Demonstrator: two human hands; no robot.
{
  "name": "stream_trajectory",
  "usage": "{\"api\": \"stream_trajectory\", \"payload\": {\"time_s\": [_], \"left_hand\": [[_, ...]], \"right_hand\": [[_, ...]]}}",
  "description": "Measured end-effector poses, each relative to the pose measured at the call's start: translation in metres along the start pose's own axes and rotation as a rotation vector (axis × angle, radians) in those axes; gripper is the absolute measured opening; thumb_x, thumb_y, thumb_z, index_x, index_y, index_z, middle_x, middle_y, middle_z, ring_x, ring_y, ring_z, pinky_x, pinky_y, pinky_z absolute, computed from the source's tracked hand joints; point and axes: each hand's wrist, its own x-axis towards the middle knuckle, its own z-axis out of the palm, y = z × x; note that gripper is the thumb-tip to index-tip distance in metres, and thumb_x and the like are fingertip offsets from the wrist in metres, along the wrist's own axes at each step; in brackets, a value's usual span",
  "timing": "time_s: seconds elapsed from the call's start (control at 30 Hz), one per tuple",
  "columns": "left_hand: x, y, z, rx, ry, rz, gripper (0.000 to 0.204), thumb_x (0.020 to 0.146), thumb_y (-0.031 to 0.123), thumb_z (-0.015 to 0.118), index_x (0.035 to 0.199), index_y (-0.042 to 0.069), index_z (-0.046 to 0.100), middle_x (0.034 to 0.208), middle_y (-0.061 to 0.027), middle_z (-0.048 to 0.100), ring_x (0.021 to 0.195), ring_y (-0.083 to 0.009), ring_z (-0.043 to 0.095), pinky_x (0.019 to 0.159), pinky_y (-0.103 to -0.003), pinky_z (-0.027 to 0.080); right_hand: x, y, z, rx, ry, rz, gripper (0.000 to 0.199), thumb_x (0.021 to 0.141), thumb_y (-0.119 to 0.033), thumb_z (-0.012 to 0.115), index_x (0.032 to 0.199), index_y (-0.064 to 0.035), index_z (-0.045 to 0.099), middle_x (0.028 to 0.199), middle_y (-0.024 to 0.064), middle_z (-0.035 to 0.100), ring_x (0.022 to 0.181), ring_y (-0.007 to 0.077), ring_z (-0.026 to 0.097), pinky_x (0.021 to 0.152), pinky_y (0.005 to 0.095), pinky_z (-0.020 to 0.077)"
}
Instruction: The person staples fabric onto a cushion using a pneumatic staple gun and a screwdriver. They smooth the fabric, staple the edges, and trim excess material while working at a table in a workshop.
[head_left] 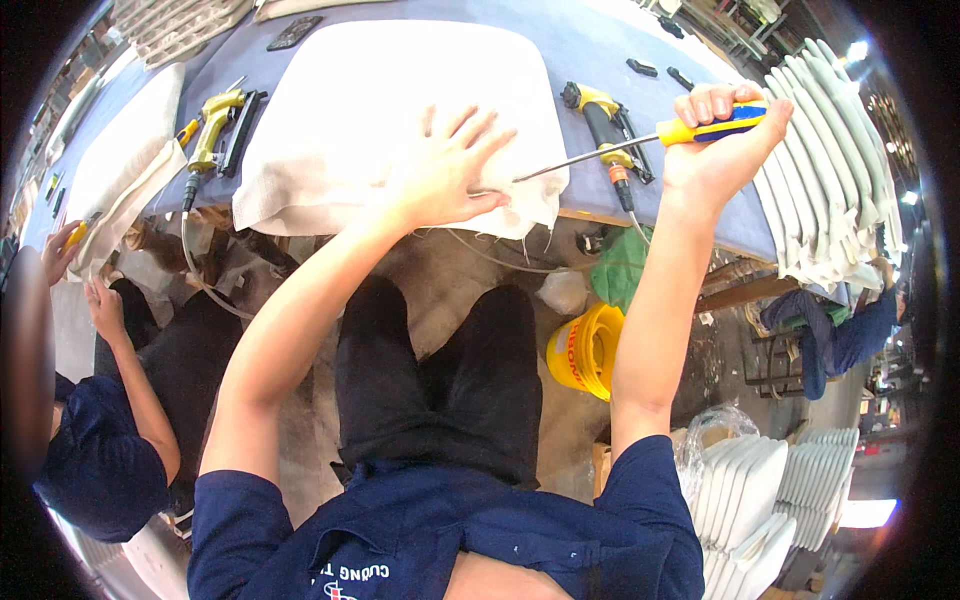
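Note:
A white fabric-covered seat pad [400, 80] lies on the table, its loose cloth edge with stray threads facing me. My left hand [450, 165] rests flat on it, fingers spread, holding nothing. Raised at the right, my right hand [715, 140] is wrapped round the yellow and blue handle of a screwdriver [590, 157]. Its long metal shaft slants down to the left, and the tip meets the pad's near right part beside my left thumb. Whether the tip goes into the cloth, I cannot tell.
Yellow-black staple guns lie left [213, 130] and right [603, 120] of the pad, with air hoses. Stacked pale panels [825, 160] stand at the right. A yellow bucket [585, 350] sits below the table edge. At the left, a co-worker's hands [105, 308] are near another pad.

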Motion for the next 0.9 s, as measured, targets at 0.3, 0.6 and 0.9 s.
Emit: {"api": "stream_trajectory", "payload": {"time_s": [0.3,0.6,0.9], "left_hand": [[-0.001,0.0,0.001,0.007,0.011,-0.011,0.09,0.088,0.061,0.078,0.164,0.026,0.047,0.17,-0.0133,0.043,0.16,-0.0365,0.034,0.129,-0.07,0.019],[-0.003,-0.002,0.001,-0.007,0.012,-0.008,0.089,0.088,0.062,0.077,0.164,0.026,0.047,0.17,-0.0141,0.042,0.161,-0.0361,0.032,0.13,-0.069,0.017],[0.004,0.003,-0.007,0.029,-0.071,-0.01,0.101,0.08,0.062,0.084,0.166,0.026,0.045,0.17,-0.0132,0.042,0.162,-0.0357,0.031,0.13,-0.068,0.018]], "right_hand": [[0.01,0.022,0.023,-0.089,0.013,-0.012,0.045,0.11,-0.053,0.058,0.093,-0.0122,0.053,0.073,0.0017,0.048,0.063,0.0151,0.046,0.059,0.0341,0.0405],[0.007,0.011,0.025,-0.23,-0.218,0.069,0.051,0.112,-0.047,0.06,0.141,-0.0053,0.063,0.102,0.009,0.069,0.096,0.0216,0.069,0.091,0.0366,0.0588],[0.036,-0.046,-0.021,0.536,-0.734,0.712,0.048,0.114,-0.053,0.042,0.094,-0.011,0.052,0.057,-0.0083,0.037,0.05,0.009,0.032,0.056,0.0317,0.0343]]}}
